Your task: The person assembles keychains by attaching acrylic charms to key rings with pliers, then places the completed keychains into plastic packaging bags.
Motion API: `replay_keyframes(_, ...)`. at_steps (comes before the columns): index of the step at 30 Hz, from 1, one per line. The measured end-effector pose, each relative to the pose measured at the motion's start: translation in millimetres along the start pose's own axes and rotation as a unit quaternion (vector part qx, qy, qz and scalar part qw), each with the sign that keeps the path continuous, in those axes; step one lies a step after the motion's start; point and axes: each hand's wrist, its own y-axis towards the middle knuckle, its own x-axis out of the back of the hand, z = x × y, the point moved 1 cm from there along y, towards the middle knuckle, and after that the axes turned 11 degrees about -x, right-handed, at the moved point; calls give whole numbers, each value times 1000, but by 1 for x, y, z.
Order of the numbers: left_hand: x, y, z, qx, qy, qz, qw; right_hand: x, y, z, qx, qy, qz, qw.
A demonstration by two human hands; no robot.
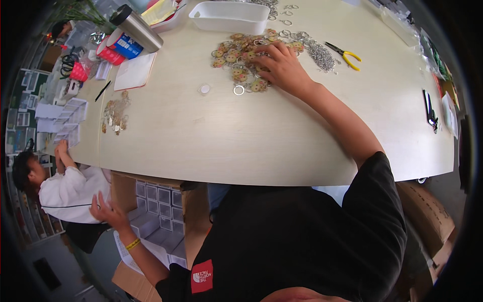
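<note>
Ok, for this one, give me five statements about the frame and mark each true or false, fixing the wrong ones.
1. The right hand is at the pile of keychains. True.
2. The pliers have red handles. False: the handles are yellow.
3. The white tub is on the far side of the keychains from the person. True.
4. The left hand is gripping the steel flask. False: it is off the table, by the open cardboard box, and nothing shows in its grasp.
5. The flask is to the right of the pliers. False: it is well to their left.
</note>
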Motion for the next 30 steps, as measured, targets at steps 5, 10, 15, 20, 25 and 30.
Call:
replay_keyframes(5,-20,134,-149,-117,-306,35,944,5,6,10,-21,-4,65,998)
replay_keyframes(10,-62,208,-241,-60,-446,61,891,7,-3,46,11,56,84,995)
replay_keyframes(15,-88,240,-270,-104,-383,137,908,4,-17,58,60,92,21,994)
replay_keyframes(20,-81,243,-273,-117,-394,50,910,26,-35,56,19,189,92,977)
replay_keyframes(25,-33,231,-306,116,-765,188,605,48,-42,66,77,261,47,961)
replay_keyframes(30,-25,217,-321,138,-854,209,455,57,-56,60,80,265,17,961)
